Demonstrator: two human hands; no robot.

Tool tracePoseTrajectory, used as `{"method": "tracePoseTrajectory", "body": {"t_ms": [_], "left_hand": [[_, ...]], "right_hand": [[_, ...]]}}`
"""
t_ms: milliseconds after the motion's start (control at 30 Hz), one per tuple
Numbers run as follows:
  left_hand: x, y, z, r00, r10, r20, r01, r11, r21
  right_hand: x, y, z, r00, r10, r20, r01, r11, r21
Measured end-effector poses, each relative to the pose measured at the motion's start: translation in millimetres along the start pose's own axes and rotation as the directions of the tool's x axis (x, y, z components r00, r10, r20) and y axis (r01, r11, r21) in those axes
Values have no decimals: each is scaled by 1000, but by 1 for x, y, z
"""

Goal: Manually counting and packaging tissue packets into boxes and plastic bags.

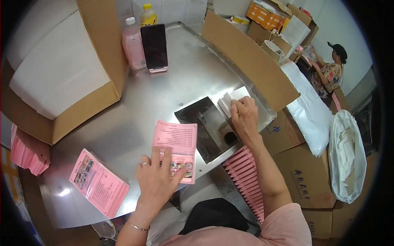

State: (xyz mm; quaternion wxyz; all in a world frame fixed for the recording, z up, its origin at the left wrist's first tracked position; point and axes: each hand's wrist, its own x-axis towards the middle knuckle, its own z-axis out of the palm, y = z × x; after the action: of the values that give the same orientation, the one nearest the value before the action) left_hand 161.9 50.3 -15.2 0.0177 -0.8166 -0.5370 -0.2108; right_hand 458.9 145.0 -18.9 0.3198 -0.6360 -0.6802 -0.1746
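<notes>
My left hand (158, 174) lies with spread fingers on a pink printed wrapper (176, 134) with small food pictures, near the front edge of the metal table. The wrapper looks folded open, its upper flap beyond my fingertips. Over to the right, my right hand (246, 117) pinches at a small stack of white folded paper (241, 93). That stack rests beside a black panel (193, 110) with a dark opening, set in the tabletop. Left of my left hand is a thick stack of similar pink printed wrappers (98, 184).
A phone on a stand (154, 47) and a pink bottle (133, 45) stand at the back. Cardboard flaps (250, 61) border the table. Pink packs (246, 176) fill a space below my right arm. Another person (328, 71) works at the far right.
</notes>
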Motion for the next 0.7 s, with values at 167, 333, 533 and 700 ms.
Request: {"method": "tracePoseTrajectory", "body": {"t_ms": [167,333,533,700], "left_hand": [[0,2,7,999,-36,-3,35,995,-93],[1,1,4,994,107,24,-98,967,-235],[1,-15,-28,996,63,68,-51,985,-163],[3,13,-15,997,-17,74,39,949,-314]], "right_hand": [[-3,8,3,999,14,-34,-14,1000,1],[-18,-2,-6,992,-89,-84,102,981,163],[-92,-122,-48,641,-767,-29,665,535,521],[-35,-131,14,779,-529,336,441,844,307]]}}
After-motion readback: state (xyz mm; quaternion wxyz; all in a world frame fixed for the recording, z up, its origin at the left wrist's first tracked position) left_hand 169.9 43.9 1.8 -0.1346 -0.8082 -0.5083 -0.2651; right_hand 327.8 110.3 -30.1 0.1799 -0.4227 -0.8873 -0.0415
